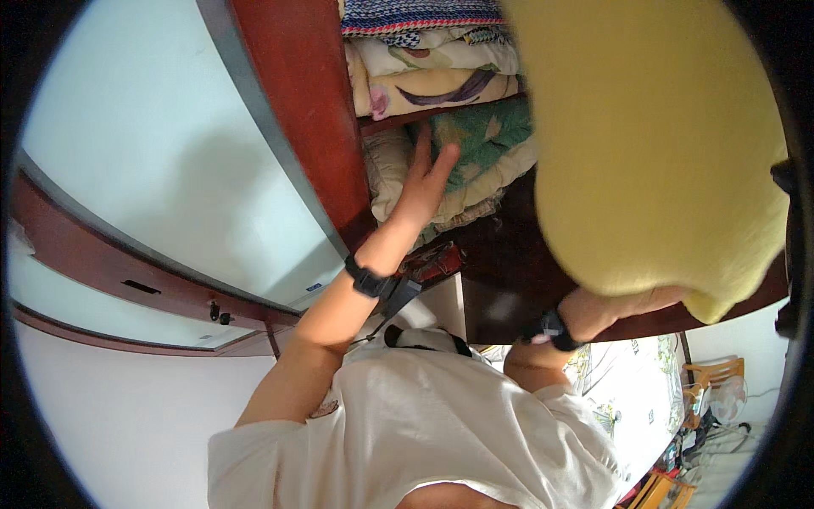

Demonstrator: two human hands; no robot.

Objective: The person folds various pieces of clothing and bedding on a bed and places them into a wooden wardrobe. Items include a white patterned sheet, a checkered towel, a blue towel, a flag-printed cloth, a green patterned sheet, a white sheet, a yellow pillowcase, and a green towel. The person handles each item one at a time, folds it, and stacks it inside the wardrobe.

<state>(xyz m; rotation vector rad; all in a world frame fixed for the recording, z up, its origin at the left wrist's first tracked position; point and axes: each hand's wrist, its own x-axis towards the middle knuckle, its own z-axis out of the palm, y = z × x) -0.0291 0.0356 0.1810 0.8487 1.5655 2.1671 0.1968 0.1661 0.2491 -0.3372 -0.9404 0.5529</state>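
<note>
My left hand (425, 191) reaches into a dark red wooden wardrobe, its fingers spread in front of a green patterned folded quilt (474, 143). Whether the fingertips touch the quilt is unclear. A cream folded quilt (386, 167) lies beside and partly below it. On the shelf above are folded floral bedding (445, 95) and a blue-and-white woven textile (423, 16). At the right, my right hand (610, 312) holds a large yellow soft fabric item (655, 146) from its lower edge; most of the fingers are hidden by it. Both wrists wear black straps.
A wardrobe door with a pale panel (159, 127) stands at the left, beside the red wooden upright (305, 95). Red fabric (439, 261) lies low in the wardrobe. A bed with patterned white bedding (636, 394), wooden chairs (715, 375) and a fan (727, 399) are behind at the right.
</note>
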